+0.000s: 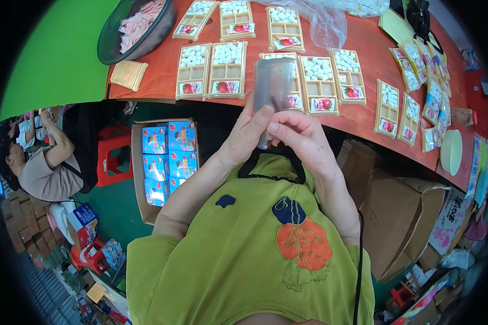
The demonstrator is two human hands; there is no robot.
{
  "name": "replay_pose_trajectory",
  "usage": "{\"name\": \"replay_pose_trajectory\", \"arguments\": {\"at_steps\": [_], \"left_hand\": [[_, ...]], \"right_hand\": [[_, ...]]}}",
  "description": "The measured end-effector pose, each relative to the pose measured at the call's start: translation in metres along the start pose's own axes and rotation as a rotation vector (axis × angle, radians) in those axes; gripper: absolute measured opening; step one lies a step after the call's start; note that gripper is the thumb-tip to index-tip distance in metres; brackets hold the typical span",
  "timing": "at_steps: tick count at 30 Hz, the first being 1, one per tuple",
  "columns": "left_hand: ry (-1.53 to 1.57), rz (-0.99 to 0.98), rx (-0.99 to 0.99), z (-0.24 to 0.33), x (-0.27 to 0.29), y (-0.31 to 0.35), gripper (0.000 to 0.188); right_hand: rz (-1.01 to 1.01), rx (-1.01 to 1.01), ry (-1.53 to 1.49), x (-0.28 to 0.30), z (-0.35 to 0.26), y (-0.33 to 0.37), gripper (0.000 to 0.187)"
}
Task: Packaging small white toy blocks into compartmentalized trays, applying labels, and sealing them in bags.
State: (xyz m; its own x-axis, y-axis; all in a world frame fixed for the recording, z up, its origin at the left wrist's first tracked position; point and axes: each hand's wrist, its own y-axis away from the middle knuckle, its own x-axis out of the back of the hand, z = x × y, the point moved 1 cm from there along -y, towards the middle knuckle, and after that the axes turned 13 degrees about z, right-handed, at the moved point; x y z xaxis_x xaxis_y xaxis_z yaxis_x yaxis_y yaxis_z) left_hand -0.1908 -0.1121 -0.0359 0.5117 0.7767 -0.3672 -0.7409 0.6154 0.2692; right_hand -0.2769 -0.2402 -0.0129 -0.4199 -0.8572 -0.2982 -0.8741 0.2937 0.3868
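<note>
In front of my chest, at the table's near edge, both hands are on a translucent grey plastic sleeve [274,81]; it could be a single one or a thin stack. My left hand [245,134] grips its left side, thumb across the front. My right hand [303,138] pinches at its lower right edge, close to the left fingertips. Behind the sleeve, partly hidden, is a beige compartment tray [295,86] with white pieces and a strawberry-printed packet. Similar filled trays stand around it, such as one tray [320,85] to the right and another tray [226,70] to the left.
A dark basin [160,38] of pink packets stands far left, near an upside-down tray [129,75]. Colourful pouches [409,65] and a green bowl [451,153] lie right. Below are a carton [138,184] of blue boxes, an open carton [390,216] and a red stool [114,157]. Another person [51,168] sits left.
</note>
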Motion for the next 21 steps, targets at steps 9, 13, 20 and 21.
{"name": "replay_pose_trajectory", "arguments": {"at_steps": [9, 13, 20, 21], "left_hand": [[0.002, -0.161, 0.094, 0.001, 0.002, 0.0, 0.091], [0.01, -0.165, 0.103, -0.004, 0.003, -0.002, 0.093], [0.009, -0.168, 0.126, -0.003, 0.001, -0.001, 0.098], [0.019, -0.158, 0.123, -0.001, -0.001, 0.0, 0.099]], "right_hand": [[-0.125, -0.139, 0.032, 0.01, -0.008, -0.015, 0.015], [-0.125, -0.153, 0.049, 0.013, -0.007, -0.017, 0.015], [-0.134, -0.174, 0.021, 0.014, -0.004, -0.016, 0.015], [-0.133, -0.179, 0.02, 0.014, -0.004, -0.015, 0.015]]}}
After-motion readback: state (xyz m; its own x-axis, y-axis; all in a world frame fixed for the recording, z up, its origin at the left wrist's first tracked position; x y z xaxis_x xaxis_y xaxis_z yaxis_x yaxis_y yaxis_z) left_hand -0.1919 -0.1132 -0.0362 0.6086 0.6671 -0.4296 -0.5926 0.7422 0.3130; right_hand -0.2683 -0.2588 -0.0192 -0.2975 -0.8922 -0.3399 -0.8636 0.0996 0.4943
